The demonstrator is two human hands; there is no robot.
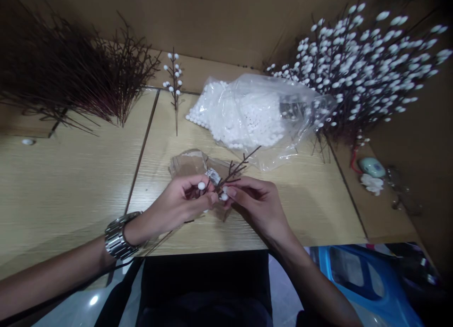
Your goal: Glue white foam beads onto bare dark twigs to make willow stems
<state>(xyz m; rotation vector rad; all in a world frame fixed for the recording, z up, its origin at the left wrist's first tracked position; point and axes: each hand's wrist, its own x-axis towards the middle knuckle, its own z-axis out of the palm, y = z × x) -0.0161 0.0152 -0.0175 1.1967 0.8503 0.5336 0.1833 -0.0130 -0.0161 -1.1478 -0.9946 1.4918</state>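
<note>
Between both hands is a brown artificial twig (235, 170), its forked tip pointing up to the right and its stem running down to the left under my wrist. My left hand (189, 197), with a metal watch on the wrist, is closed around the twig's lower part. A white berry (201, 186) shows by its fingers. My right hand (256, 202) pinches a small white berry (224, 191) against a side shoot of the twig. A torn piece of brown cardboard (189, 163) lies beneath the hands.
Behind the hands lies a clear plastic bag (247, 112) spilling white berries. One finished berry twig (175, 77) is left of it. Bare brown twigs (116, 77) are heaped at far left, berried twigs (361, 67) at right. A blue plastic stool (368, 275) stands below the table's right edge.
</note>
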